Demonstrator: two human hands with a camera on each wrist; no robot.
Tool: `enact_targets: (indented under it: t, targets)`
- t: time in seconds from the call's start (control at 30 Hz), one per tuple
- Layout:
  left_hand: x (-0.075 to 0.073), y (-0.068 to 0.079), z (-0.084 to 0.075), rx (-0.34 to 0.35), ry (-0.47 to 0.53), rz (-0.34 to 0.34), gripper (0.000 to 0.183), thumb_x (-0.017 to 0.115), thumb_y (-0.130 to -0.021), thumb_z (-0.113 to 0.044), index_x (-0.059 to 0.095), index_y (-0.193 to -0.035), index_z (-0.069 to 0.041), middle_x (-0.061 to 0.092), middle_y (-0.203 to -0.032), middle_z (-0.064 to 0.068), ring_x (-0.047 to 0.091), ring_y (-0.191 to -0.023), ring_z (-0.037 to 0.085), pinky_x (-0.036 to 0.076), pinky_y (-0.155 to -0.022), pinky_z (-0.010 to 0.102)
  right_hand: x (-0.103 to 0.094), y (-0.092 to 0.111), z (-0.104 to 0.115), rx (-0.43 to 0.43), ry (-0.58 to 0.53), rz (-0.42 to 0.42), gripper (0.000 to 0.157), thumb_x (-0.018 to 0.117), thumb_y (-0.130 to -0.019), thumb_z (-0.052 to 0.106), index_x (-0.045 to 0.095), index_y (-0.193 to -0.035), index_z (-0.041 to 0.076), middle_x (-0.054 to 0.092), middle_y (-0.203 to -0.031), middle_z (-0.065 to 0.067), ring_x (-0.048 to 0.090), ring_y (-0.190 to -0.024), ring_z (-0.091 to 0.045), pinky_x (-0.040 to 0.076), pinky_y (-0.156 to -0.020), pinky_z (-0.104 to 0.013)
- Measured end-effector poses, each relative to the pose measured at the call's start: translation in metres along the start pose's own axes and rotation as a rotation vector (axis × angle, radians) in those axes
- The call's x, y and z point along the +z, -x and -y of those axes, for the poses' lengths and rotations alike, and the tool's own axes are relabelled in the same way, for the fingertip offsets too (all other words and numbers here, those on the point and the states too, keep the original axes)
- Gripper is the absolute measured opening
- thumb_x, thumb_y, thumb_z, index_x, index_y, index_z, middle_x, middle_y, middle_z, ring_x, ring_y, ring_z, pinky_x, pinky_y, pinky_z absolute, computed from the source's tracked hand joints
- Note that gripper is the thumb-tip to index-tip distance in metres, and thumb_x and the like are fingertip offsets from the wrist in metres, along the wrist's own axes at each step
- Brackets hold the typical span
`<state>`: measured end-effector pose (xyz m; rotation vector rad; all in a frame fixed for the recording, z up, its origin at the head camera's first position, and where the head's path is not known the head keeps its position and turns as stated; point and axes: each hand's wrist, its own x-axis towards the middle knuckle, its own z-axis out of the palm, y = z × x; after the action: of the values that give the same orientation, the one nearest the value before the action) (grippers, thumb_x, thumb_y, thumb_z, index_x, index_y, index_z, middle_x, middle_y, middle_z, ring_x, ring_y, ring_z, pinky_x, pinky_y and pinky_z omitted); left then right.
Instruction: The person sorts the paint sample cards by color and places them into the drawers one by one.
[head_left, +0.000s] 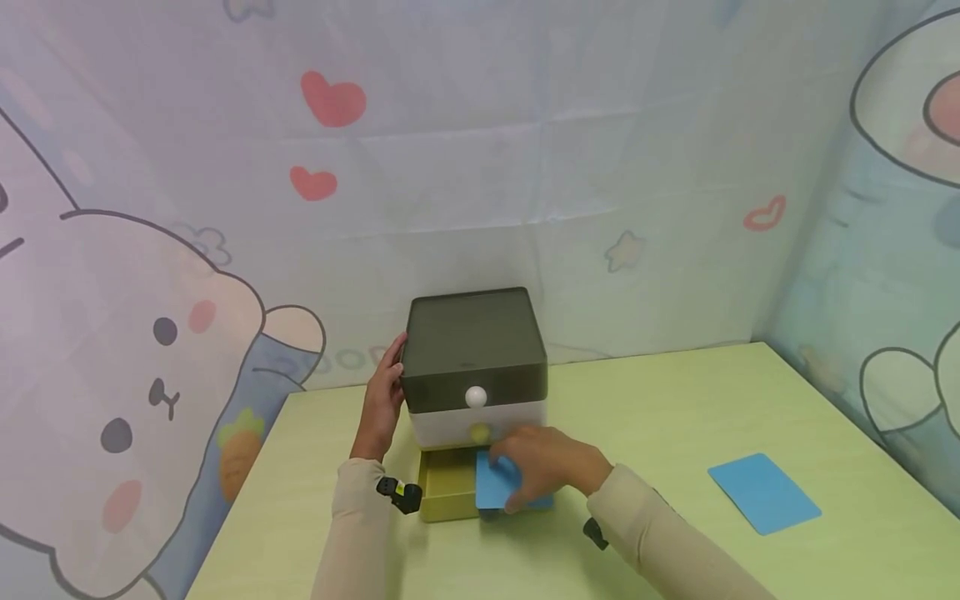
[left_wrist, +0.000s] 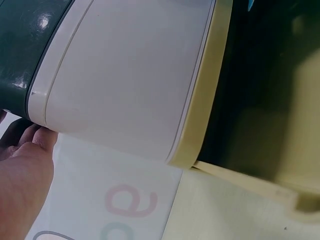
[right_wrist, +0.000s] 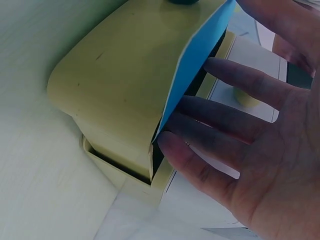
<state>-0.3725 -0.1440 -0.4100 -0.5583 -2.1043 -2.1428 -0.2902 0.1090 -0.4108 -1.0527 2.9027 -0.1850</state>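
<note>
A small drawer unit [head_left: 474, 333] has a dark green top tier, a white middle tier and a yellow bottom drawer [head_left: 448, 508], which is pulled out. My right hand [head_left: 551, 460] holds a blue card [head_left: 491, 485] over the right part of this drawer, thumb at its near edge and fingertips at its far edge. In the right wrist view the card [right_wrist: 200, 55] tilts at the drawer's opening, with the fingers extended against it. My left hand [head_left: 382, 404] rests against the unit's left side; in the left wrist view, its fingers [left_wrist: 42, 137] touch around the green and white tiers.
Another blue card [head_left: 763, 493] lies flat on the pale green table [head_left: 630, 392], to the right. Round knobs sit on the drawer fronts, a white knob [head_left: 476, 397] on the green one. A patterned cloth backdrop [head_left: 465, 167] hangs behind the table.
</note>
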Motion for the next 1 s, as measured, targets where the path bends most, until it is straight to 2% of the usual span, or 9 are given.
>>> enact_targets:
  t: [0.2,0.3,0.57,0.77,0.87,1.0]
  targets:
    - [0.000,0.000,-0.001,0.013,0.001,0.003,0.054,0.024,-0.107,-0.026,0.027,-0.160,-0.028,0.016,-0.170,-0.003,0.019,-0.157,0.022,0.019,-0.127,0.050,0.000,-0.002,-0.002,-0.025,-0.022,-0.049,0.039,0.082,-0.077,0.034,0.072,-0.108,0.013,0.070,-0.093,0.000,0.051,-0.078,-0.008,0.045,-0.065,-0.024]
    - [0.000,0.001,-0.001,0.011,0.005,0.007,0.054,0.024,-0.107,-0.027,0.027,-0.161,-0.028,0.016,-0.170,-0.003,0.019,-0.157,0.021,0.019,-0.127,0.050,0.001,-0.003,-0.004,-0.030,-0.020,-0.072,0.036,0.081,-0.078,0.033,0.073,-0.107,0.013,0.071,-0.092,0.000,0.050,-0.076,-0.007,0.043,-0.063,-0.023]
    - [0.000,0.001,-0.001,0.007,-0.001,0.006,0.054,0.024,-0.107,-0.027,0.027,-0.161,-0.028,0.017,-0.170,-0.005,0.020,-0.157,0.020,0.020,-0.127,0.049,-0.002,0.001,-0.008,-0.025,-0.024,-0.098,0.036,0.080,-0.080,0.032,0.073,-0.110,0.014,0.073,-0.096,0.002,0.053,-0.076,-0.006,0.051,-0.067,-0.027]
    - [0.000,-0.001,0.000,0.000,-0.011,0.000,0.054,0.025,-0.107,-0.028,0.028,-0.160,-0.030,0.017,-0.170,-0.006,0.020,-0.157,0.018,0.021,-0.127,0.048,-0.004,0.005,-0.011,-0.010,-0.032,-0.102,0.040,0.080,-0.082,0.035,0.073,-0.114,0.012,0.075,-0.105,-0.001,0.063,-0.085,-0.011,0.056,-0.075,-0.032]
    - [-0.001,-0.001,0.001,0.005,-0.012,-0.002,0.054,0.025,-0.107,-0.027,0.028,-0.160,-0.029,0.017,-0.170,-0.006,0.020,-0.157,0.019,0.020,-0.127,0.049,-0.005,0.009,-0.012,-0.008,-0.039,-0.117,0.040,0.080,-0.082,0.034,0.073,-0.114,0.012,0.075,-0.106,-0.001,0.065,-0.087,-0.012,0.056,-0.078,-0.033]
    - [0.000,-0.002,0.001,0.005,0.008,0.008,0.054,0.025,-0.107,-0.026,0.027,-0.161,-0.027,0.017,-0.170,-0.004,0.020,-0.157,0.020,0.020,-0.127,0.049,-0.005,0.018,-0.015,-0.005,-0.040,-0.151,0.036,0.080,-0.082,0.033,0.073,-0.112,0.014,0.073,-0.102,0.000,0.063,-0.084,-0.011,0.055,-0.075,-0.032]
